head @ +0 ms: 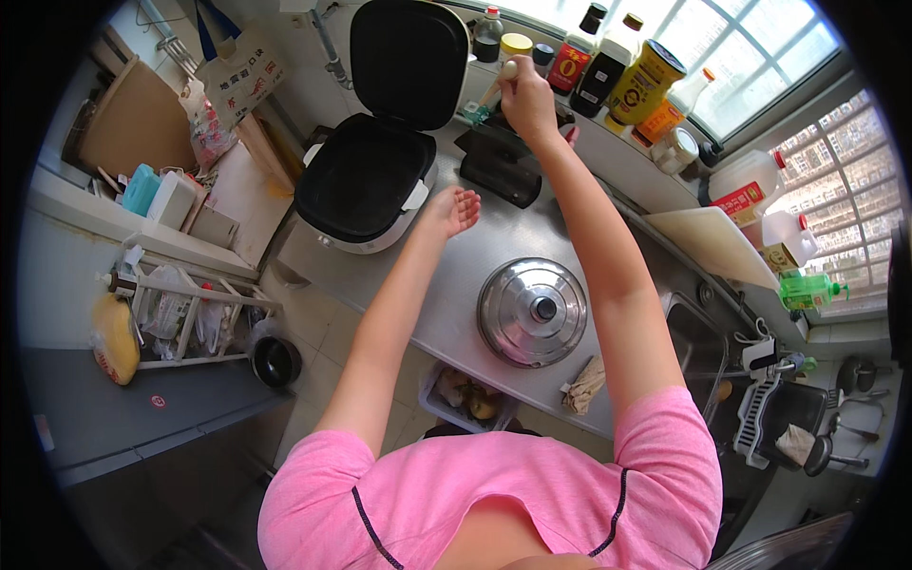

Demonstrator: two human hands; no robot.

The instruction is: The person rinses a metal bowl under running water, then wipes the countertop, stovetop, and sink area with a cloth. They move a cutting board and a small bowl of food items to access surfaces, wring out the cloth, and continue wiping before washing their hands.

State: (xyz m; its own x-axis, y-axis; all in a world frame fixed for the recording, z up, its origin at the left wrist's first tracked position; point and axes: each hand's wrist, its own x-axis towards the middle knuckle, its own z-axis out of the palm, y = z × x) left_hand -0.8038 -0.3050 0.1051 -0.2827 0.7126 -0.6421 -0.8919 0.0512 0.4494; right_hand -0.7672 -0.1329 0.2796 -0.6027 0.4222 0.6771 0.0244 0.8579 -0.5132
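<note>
My right hand (529, 103) is raised at the sill end of the counter, gripping a brush (490, 91) with a pale handle and teal head. The handle's rounded end shows above my fingers. Palm up and fingers slightly apart, my left hand (456, 211) holds nothing. It is beside the white handle of an electric pan (363, 178), whose square black cooking well is bare. The pan's black-lined lid (410, 60) stands raised behind it. Below my right hand lies a dark glossy object (502, 178) that I cannot identify.
A domed steel lid (533, 312) and a folded cloth (586, 385) are on the steel counter (434, 306). Several sauce bottles (602, 75) line the windowsill. A cutting board (712, 242) leans near the sink (695, 338). A bin of produce (467, 402) sits below the counter's front edge.
</note>
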